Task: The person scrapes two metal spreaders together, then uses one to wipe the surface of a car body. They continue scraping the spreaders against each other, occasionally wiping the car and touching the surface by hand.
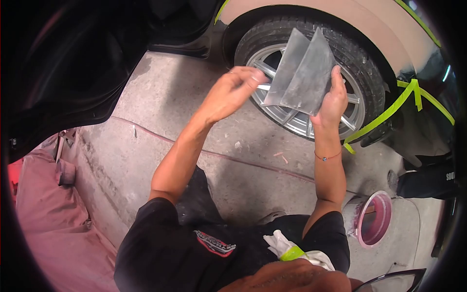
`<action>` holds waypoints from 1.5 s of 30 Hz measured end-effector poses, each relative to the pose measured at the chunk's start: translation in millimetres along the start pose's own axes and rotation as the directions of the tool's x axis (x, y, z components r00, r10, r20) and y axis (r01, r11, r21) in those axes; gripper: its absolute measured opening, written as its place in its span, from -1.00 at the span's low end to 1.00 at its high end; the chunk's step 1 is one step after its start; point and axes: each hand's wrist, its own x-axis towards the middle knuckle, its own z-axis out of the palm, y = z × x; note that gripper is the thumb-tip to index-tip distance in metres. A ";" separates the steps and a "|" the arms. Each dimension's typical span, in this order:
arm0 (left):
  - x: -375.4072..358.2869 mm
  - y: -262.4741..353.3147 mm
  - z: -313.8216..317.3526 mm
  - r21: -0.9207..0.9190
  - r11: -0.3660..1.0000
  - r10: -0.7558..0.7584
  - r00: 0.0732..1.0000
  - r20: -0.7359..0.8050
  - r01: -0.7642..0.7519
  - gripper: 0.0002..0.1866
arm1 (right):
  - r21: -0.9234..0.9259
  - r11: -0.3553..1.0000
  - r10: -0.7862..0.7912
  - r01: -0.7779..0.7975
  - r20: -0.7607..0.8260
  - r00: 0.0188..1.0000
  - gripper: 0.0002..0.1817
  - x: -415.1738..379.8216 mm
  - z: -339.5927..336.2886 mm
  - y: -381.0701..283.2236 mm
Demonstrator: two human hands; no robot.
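In my right hand point(332, 100) is a folded grey sheet point(307, 73) that looks like sandpaper, held by its right edge, with its layers fanned apart at the top. Smeared by motion, my left hand point(237, 92) is just left of the sheet, its fingers bent and their tips close to the sheet's left edge. Behind both hands is a car wheel point(360, 58) with silver spokes, partly hidden by the sheet.
Bare primed bodywork point(355, 14) curves over the wheel, edged with yellow-green masking tape point(384, 117). A pink-stained bucket point(377, 219) is at the right. A dark open car door point(73, 63) fills the upper left. Pinkish sheeting point(53, 209) covers something at the lower left.
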 end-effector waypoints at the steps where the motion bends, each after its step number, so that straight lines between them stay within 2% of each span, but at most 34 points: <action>1: -1.6 3.1 4.8 -0.015 0.995 0.098 0.992 0.085 -0.097 -0.36 | -0.022 1.000 -0.003 0.003 -0.007 1.000 -0.58 -1.4 2.1 2.1; 2: -5.2 7.3 7.1 -0.215 0.974 -0.018 0.972 0.235 0.070 -0.49 | -0.053 0.999 -0.015 0.012 -0.043 0.999 -0.60 1.2 0.4 7.9; 3: -5.6 9.2 5.3 -0.215 0.974 -0.019 0.972 0.235 0.071 -0.49 | -0.053 0.999 -0.013 0.011 -0.044 0.999 -0.60 0.8 0.8 11.7; 5: -5.7 10.2 1.4 -0.378 0.870 -0.117 0.878 0.464 0.315 -0.63 | -0.153 0.985 -0.086 0.080 -0.035 0.996 -0.60 -1.0 2.5 16.9; 6: -4.3 7.3 1.1 -0.378 0.870 -0.116 0.877 0.467 0.316 -0.63 | -0.153 0.985 -0.088 0.082 -0.037 0.995 -0.60 2.0 -0.9 15.9; 8: 2.4 -2.2 -1.7 -0.420 0.885 -0.132 0.972 0.194 0.204 -0.71 | -0.248 0.956 -0.171 0.157 -0.034 0.985 -0.63 13.8 -13.3 7.8; 9: 5.7 -4.7 -8.0 -0.419 0.886 -0.133 0.973 0.186 0.201 -0.71 | -0.246 0.957 -0.167 0.155 -0.028 0.986 -0.63 16.9 -17.0 -1.8; 11: 11.7 -8.0 -24.9 -0.484 0.864 -0.165 0.986 -0.008 0.140 -0.72 | -0.309 0.919 -0.279 0.246 -0.067 0.958 -0.62 22.2 -19.8 -24.7; 12: 12.7 -8.1 -28.3 -0.497 0.862 -0.146 0.988 -0.054 0.100 -0.70 | -0.300 0.921 -0.275 0.246 -0.058 0.960 -0.62 25.2 -24.2 -25.9; 13: 12.8 -9.4 -29.8 -0.490 0.866 -0.143 0.988 -0.061 0.095 -0.70 | -0.450 0.779 -0.483 0.437 0.013 0.875 -0.60 27.1 -29.0 -25.4; 14: 12.7 -11.5 -29.4 -0.439 0.896 -0.115 0.991 -0.071 0.072 -0.71 | -0.572 0.573 -0.654 0.587 0.113 0.748 -0.58 28.0 -33.3 -24.4; 15: 12.3 -7.3 -27.1 -0.388 0.920 -0.087 0.993 -0.076 0.051 -0.71 | -0.571 0.574 -0.654 0.587 0.111 0.748 -0.58 26.2 -32.0 -25.3; 16: 10.5 -2.7 -24.2 -0.388 0.920 -0.087 0.994 -0.071 0.053 -0.71 | -0.644 0.482 -0.578 0.594 0.276 0.768 -0.60 22.9 -29.2 -26.8; 17: 6.2 2.8 -20.2 -0.241 0.966 -0.096 0.995 -0.023 0.088 -0.73 | -0.700 0.377 -0.469 0.606 0.421 0.777 -0.62 18.7 -28.4 -27.8; 18: 2.9 9.0 -14.8 -0.089 0.990 -0.112 0.993 0.024 0.114 -0.74 | -0.758 0.446 -0.261 0.475 0.397 0.880 -0.61 14.9 -30.0 -25.8; 19: 1.0 10.5 -9.2 -0.092 0.989 -0.115 0.993 0.030 0.117 -0.74 | -0.763 0.444 -0.260 0.470 0.392 0.882 -0.61 12.2 -28.9 -22.9; 21: -1.2 12.4 -0.6 0.162 0.984 -0.084 0.994 0.069 0.072 -0.68 | -0.633 0.700 -0.122 0.330 0.350 0.929 -0.39 9.3 -22.9 -15.5; 22: -1.9 13.0 2.7 0.235 0.971 -0.068 0.996 0.061 0.052 -0.62 | -0.700 0.630 -0.054 0.338 0.394 0.917 -0.23 12.4 -28.6 -14.8; 23: -2.8 13.5 4.8 0.233 0.971 -0.074 0.995 0.060 0.058 -0.62 | -0.702 0.630 -0.048 0.333 0.393 0.918 -0.23 14.0 -37.9 -14.5; 25: -2.4 14.6 4.5 0.378 0.926 0.001 1.000 0.027 -0.011 -0.59 | -0.594 0.753 -0.040 0.283 0.388 0.921 -0.23 12.6 -34.3 -17.4; 26: -1.9 12.8 3.1 0.380 0.925 -0.002 1.000 0.024 -0.008 -0.59 | -0.437 0.890 -0.023 0.132 0.246 0.969 -0.38 4.8 -32.1 -15.5; 27: -0.9 9.6 2.3 0.405 0.914 0.007 0.999 0.052 -0.028 -0.57 | -0.438 0.890 -0.020 0.130 0.247 0.969 -0.38 3.3 -27.5 -18.3; 29: -0.2 3.2 4.3 0.427 0.903 0.017 0.996 0.083 -0.051 -0.55 | -0.688 0.577 -0.054 0.441 0.506 0.861 -0.61 2.3 -24.1 -21.7; 31: 0.3 -3.0 8.7 0.390 0.914 0.157 0.985 -0.074 -0.116 -0.50 | -0.685 0.599 -0.105 0.415 0.447 0.888 -0.68 13.7 -36.6 -21.3; 32: 1.8 -5.4 6.6 0.390 0.914 0.152 0.986 -0.075 -0.112 -0.50 | -0.679 0.622 -0.151 0.390 0.385 0.911 -0.75 17.7 -40.9 -19.8; 33: 4.7 -8.5 1.8 0.197 0.979 0.073 0.987 -0.143 -0.044 -0.49 | -0.678 0.625 -0.143 0.387 0.388 0.911 -0.75 16.0 -35.0 -22.3; 34: 8.5 -12.1 -4.1 -0.008 1.000 -0.016 0.980 -0.197 0.015 -0.49 | -0.576 0.744 -0.200 0.339 0.292 0.935 -0.75 13.2 -24.5 -29.2; 35: 15.0 -17.3 -12.2 -0.301 0.945 0.071 0.980 -0.189 -0.126 -0.56 | -0.451 0.841 -0.239 0.298 0.184 0.953 -0.75 12.2 -18.4 -32.8; 36: 14.0 -11.3 -17.7 -0.529 0.847 -0.037 0.987 -0.157 -0.052 -0.63 | -0.411 0.860 -0.254 0.302 0.168 0.952 -0.74 14.9 -20.7 -33.1; 37: 13.1 -2.4 -21.7 -0.721 0.693 -0.130 0.987 -0.097 0.020 -0.70 | -0.406 0.861 -0.258 0.306 0.171 0.951 -0.74 15.8 -22.8 -32.8; 39: 9.9 7.9 -17.0 -0.701 0.713 -0.103 0.988 -0.113 -0.005 -0.74 | -0.524 0.806 -0.232 0.277 0.151 0.961 -0.74 14.3 -26.7 -31.8; 41: 8.5 8.3 -11.8 -0.685 0.727 -0.084 0.988 -0.132 -0.030 -0.75 | -0.479 0.836 -0.224 0.268 0.148 0.963 -0.74 13.5 -23.8 -28.6; 43: 5.3 3.7 -7.8 -0.497 0.867 -0.012 1.000 0.007 0.014 -0.68 | -0.437 0.863 -0.206 0.255 0.156 0.966 -0.73 11.9 -17.6 -25.4; 45: 4.0 3.5 1.9 -0.478 0.877 -0.029 0.999 0.031 0.040 -0.58 | -0.416 0.878 -0.188 0.237 0.157 0.970 -0.74 10.4 -12.1 -24.9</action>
